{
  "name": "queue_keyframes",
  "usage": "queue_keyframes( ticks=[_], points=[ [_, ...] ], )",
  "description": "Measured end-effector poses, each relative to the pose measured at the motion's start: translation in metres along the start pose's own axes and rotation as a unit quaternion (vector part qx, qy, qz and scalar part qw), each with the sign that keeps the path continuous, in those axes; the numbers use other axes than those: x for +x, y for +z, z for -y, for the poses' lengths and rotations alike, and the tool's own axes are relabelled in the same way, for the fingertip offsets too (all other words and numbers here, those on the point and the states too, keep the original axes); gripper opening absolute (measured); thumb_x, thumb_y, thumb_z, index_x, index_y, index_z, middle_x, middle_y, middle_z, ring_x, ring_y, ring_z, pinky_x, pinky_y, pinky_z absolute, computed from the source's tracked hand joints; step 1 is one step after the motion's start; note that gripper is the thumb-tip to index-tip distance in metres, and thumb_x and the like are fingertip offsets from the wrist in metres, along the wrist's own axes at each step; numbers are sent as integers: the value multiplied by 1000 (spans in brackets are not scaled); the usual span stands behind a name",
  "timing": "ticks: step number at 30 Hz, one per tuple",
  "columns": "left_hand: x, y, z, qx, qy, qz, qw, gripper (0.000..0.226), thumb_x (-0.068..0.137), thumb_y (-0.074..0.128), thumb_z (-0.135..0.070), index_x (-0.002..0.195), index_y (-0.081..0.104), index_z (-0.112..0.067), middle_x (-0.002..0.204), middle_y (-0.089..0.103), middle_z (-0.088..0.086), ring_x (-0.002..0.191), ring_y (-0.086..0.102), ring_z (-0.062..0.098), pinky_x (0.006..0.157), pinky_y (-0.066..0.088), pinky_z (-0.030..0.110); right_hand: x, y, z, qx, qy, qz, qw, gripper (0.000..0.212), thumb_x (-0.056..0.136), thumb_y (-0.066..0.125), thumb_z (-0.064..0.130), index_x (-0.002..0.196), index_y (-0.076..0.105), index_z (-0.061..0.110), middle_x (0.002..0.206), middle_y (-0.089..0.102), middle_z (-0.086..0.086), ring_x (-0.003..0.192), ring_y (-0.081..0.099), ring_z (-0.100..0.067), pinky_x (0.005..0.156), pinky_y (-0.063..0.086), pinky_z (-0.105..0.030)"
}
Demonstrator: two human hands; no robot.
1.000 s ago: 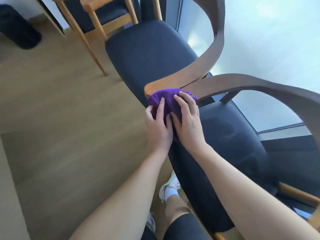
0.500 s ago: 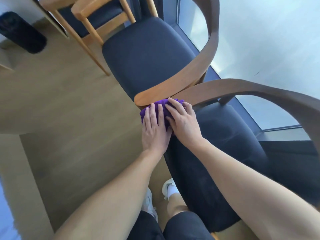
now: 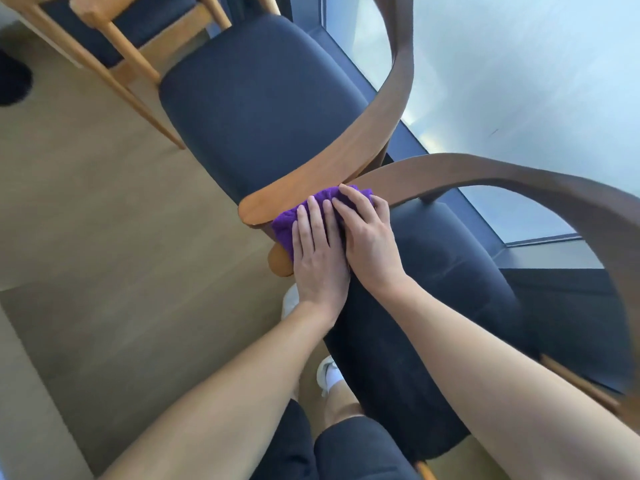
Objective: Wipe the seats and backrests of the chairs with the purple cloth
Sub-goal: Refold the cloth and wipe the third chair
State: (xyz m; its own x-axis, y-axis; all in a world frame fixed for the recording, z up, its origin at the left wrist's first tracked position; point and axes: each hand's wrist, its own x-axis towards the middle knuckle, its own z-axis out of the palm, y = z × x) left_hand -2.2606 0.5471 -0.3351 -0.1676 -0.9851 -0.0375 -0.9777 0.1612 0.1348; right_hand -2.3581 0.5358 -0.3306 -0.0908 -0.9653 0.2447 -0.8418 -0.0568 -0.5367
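Note:
The purple cloth [image 3: 289,225] lies bunched on the far end of the near chair's dark seat [image 3: 433,292], just below the tip of the neighbouring chair's wooden armrest [image 3: 311,181]. My left hand [image 3: 317,258] presses flat on the cloth with straight fingers. Beside it, touching, my right hand [image 3: 369,239] presses down on the cloth too, fingertips reaching its far edge. The near chair's curved wooden backrest [image 3: 519,181] arches over the seat on the right. A second chair's dark seat [image 3: 263,109] sits beyond.
A third chair with pale wooden legs [image 3: 114,46] stands at the top left. Wooden floor [image 3: 104,237] spreads to the left. A window [image 3: 519,81] runs along the right behind the chairs. My legs and white shoes [image 3: 329,375] are below the seat edge.
Both hands with the cloth have slid along the seat's far end toward its left corner, and the cloth is now flatter under them, close under the neighbouring armrest tip.

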Motion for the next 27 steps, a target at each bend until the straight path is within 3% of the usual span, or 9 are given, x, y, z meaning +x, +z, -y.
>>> queue_keyframes(
  ticks=[2,5,11,15,20,23,27],
  points=[
    [7,3,-14,6,7,1,1000,57,106,38,-15,156,14,-3,162,16,22,150,15,37,122,19,48,7,-7,-12,-31,-10,10,999,28,99,56,13,123,68,7,138,58,-10,117,50,-35,106,43,-39],
    [22,5,-29,4,43,6,999,62,105,39,-18,156,8,-2,162,11,23,151,10,38,123,12,48,17,-20,-28,-60,-12,-21,998,25,94,61,8,117,71,7,132,63,-9,119,48,-25,103,44,-40],
    [69,5,-51,13,196,32,980,61,106,28,-29,157,7,-2,162,13,22,150,15,36,123,15,46,36,-62,-61,-1,166,-6,986,46,89,48,17,134,59,15,143,50,-2,124,41,-30,110,37,-37],
    [66,3,-32,7,218,45,975,67,106,24,-43,157,6,-4,163,10,21,151,11,37,122,17,45,45,-76,-77,-116,241,7,964,48,87,47,1,133,58,4,146,48,-13,128,41,-39,107,39,-48],
    [60,-1,-12,26,217,73,973,72,103,25,-45,157,1,-4,163,4,23,151,6,40,118,28,50,35,-72,-80,-151,193,110,963,50,95,49,2,145,45,2,157,36,-10,147,30,-31,120,26,-47],
    [66,0,-30,23,212,88,973,74,103,31,-43,157,-1,-4,163,3,23,150,4,42,120,22,54,32,-74,-85,-165,189,98,963,47,97,51,6,144,48,6,155,41,-8,144,36,-31,119,28,-47],
    [87,6,-65,41,273,68,959,75,103,40,-43,157,4,-4,163,9,22,150,11,41,121,19,53,34,-89,-109,-187,221,82,954,44,95,57,12,139,54,19,153,44,-5,142,36,-34,120,25,-47]
  ],
)
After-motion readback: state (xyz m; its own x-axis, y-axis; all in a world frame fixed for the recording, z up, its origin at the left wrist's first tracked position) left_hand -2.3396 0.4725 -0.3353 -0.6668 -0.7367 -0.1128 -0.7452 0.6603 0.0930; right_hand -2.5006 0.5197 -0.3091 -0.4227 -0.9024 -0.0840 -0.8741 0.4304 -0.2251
